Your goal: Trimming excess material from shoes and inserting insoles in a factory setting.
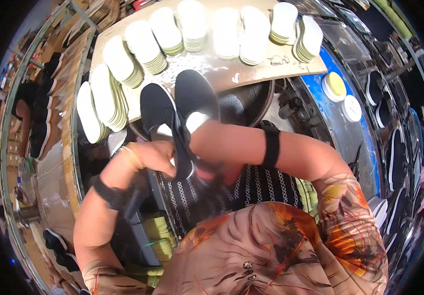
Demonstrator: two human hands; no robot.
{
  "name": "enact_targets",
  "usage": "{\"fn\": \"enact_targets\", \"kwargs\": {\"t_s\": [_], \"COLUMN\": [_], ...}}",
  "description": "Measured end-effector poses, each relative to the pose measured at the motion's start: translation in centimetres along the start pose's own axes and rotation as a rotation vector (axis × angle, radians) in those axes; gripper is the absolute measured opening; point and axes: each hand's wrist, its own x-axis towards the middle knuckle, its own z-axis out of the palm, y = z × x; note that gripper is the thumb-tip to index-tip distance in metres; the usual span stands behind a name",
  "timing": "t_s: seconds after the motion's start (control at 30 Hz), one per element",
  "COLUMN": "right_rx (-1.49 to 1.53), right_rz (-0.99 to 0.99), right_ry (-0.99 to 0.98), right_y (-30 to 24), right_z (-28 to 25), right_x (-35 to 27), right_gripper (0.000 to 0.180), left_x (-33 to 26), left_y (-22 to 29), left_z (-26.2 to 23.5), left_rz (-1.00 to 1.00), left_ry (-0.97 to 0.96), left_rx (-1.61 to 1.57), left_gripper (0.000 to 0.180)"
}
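Two black slip-on shoes with white sole edges are in front of me, toes pointing away. My left hand (155,156) grips the left shoe (157,104) at its heel end, with a pale lining showing in its opening. My right hand (204,140) is at the opening of the right shoe (192,91), blurred by motion, its fingers hidden. A white insole piece (197,120) shows in that opening, beside the hand. Both shoes are held close together, over the edge of a dark round basin (266,101).
Beyond the shoes, a tan board (192,66) carries several stacks of white insoles (150,42). On the right, a blue-edged table (337,125) bears a yellow-topped tub (335,86) and a white lid (352,108). Racks of black shoes (396,157) stand further right; a wooden bench (62,142) is left.
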Motion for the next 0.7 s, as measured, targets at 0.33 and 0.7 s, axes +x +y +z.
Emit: {"fn": "enact_targets", "kwargs": {"t_s": [0.33, 0.7], "right_rx": [0.139, -0.228], "right_rz": [-0.337, 0.351], "right_ry": [0.003, 0.0], "right_y": [2.3, -0.8], "right_z": [-0.4, 3.2], "right_x": [0.8, 3.9], "right_gripper": [0.019, 0.016], "left_x": [4.1, 3.2], "left_y": [1.2, -1.7], "left_z": [1.2, 3.7], "left_rz": [-0.493, -0.297], "left_ry": [0.823, 0.9], "left_rx": [0.256, 0.15], "left_gripper": [0.049, 0.036]}}
